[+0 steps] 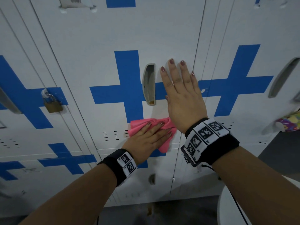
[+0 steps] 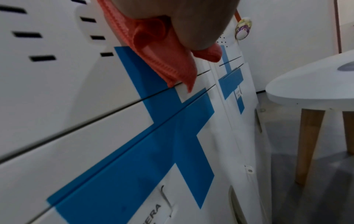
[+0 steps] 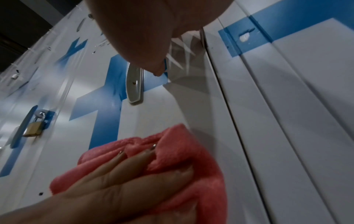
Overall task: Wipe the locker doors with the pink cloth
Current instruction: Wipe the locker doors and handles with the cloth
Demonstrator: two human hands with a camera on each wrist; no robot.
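Observation:
The pink cloth (image 1: 138, 126) lies bunched against the white locker door (image 1: 97, 46) with a blue cross, just below its grey recessed handle (image 1: 149, 83). My left hand (image 1: 146, 139) presses the cloth flat to the door with straight fingers. In the left wrist view the cloth (image 2: 162, 60) hangs under the palm (image 2: 187, 22) down to the gap above the lower door. My right hand (image 1: 181, 95) rests flat and open on the same door, right of the handle, holding nothing. The right wrist view shows the cloth (image 3: 191, 151) beneath the left fingers (image 3: 118, 180).
A brass padlock (image 1: 52, 103) hangs on the locker to the left. A colourful object (image 1: 289, 121) sticks out from the locker on the right. A white round table (image 2: 316, 84) with wooden legs stands close on the right, over a grey floor.

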